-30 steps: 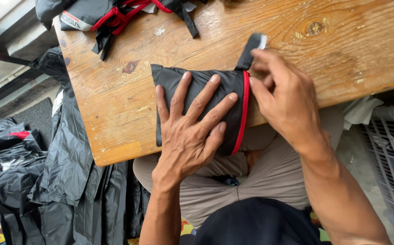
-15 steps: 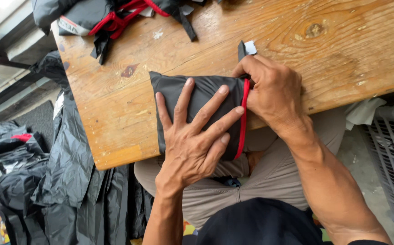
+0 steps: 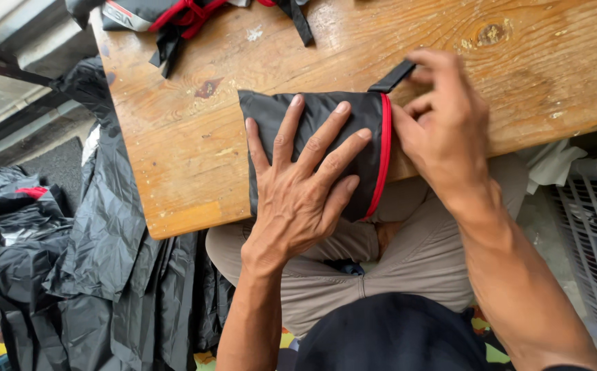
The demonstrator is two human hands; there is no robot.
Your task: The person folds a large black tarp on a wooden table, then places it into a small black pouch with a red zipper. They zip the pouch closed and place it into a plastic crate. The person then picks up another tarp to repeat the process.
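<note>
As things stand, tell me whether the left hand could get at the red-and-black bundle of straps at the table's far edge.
Probably yes. The left hand lies flat on the folded black pouch with red trim, and only bare wooden table shows between it and the red-and-black strap bundle. It would have to let go of the pouch.

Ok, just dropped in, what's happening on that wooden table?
A seated person has a folded black pouch with red trim at the edge of the wooden table. The left hand lies flat on it, fingers spread. The right hand is at the red-edged end, by the black strap. More black and red fabric lies at the far side.
</note>
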